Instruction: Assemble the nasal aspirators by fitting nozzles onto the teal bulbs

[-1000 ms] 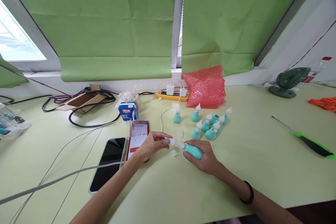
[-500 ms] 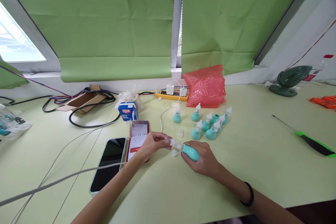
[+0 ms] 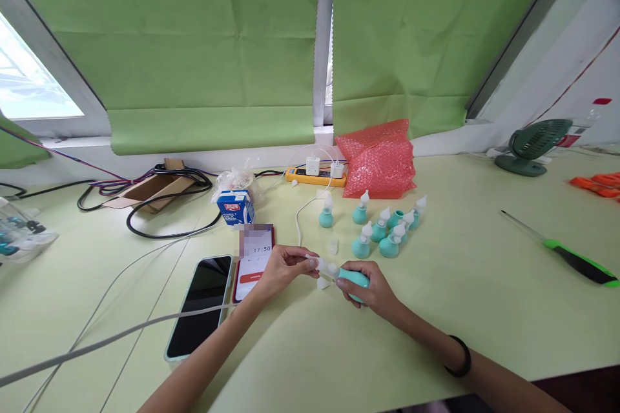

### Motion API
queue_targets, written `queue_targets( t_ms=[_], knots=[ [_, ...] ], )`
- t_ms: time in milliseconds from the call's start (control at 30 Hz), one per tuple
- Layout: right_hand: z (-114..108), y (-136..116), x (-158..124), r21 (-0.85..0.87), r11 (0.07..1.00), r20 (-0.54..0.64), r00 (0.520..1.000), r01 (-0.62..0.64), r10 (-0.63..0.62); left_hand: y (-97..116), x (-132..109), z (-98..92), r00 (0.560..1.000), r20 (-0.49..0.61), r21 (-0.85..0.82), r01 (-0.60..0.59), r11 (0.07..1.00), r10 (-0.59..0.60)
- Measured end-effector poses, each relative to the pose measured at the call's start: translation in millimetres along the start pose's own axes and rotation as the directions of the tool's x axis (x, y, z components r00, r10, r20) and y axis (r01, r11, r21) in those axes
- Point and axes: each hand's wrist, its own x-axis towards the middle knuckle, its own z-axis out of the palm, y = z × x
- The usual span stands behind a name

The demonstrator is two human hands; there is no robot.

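Note:
My right hand [image 3: 371, 287] is wrapped round a teal squeeze bulb [image 3: 353, 279] held lying on its side, its open end toward the left. A clear-white nozzle [image 3: 331, 270] joins the bulb's left end. Between the thumb and fingers of my left hand [image 3: 289, 266], the narrow white tip [image 3: 314, 262] of that nozzle is pinched. On the table just below lies a small white cone-shaped piece [image 3: 323, 283]. A small clear piece [image 3: 334, 246] rests above my hands. Several teal bulbs with white nozzles [image 3: 361, 245] stand beyond my right hand; one teal bulb [image 3: 396, 218] has no visible nozzle.
Left of my hands lie a black-screened phone [image 3: 199, 306] and a lit phone [image 3: 256, 264]. Behind are a blue drink carton [image 3: 236, 208], a yellow power strip [image 3: 305, 176] and a red bubble-wrap bag [image 3: 378, 161]. A screwdriver [image 3: 576, 261] and green fan [image 3: 530, 148] are at right.
My right hand's grip on the bulb has shifted, its thumb now lying across the near side. The bulb and nozzle remain between both hands, with only slight movement.

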Motion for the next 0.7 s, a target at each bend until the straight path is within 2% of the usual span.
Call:
queue_targets(
  t_ms=[100, 233, 700],
  knots=[
    [2.8, 0.1, 0.6, 0.145, 0.987, 0.028, 0.997, -0.074, 0.071, 1.0, -0.4, 3.2, 0.998, -0.014, 0.055, -0.067, 0.996, 0.068],
    [5.9, -0.4, 0.7, 0.223, 0.966, 0.027, 0.992, -0.129, 0.126, -0.3, -0.2, 5.2, 0.998, -0.014, 0.098, -0.066, 0.993, 0.068],
    [8.0, 1.5, 2.0, 0.262, 0.952, 0.021, 0.987, -0.158, 0.158, -7.1, 2.0, 7.3, 0.995, -0.002, 0.011, -0.103, 0.995, 0.103]
  ],
)
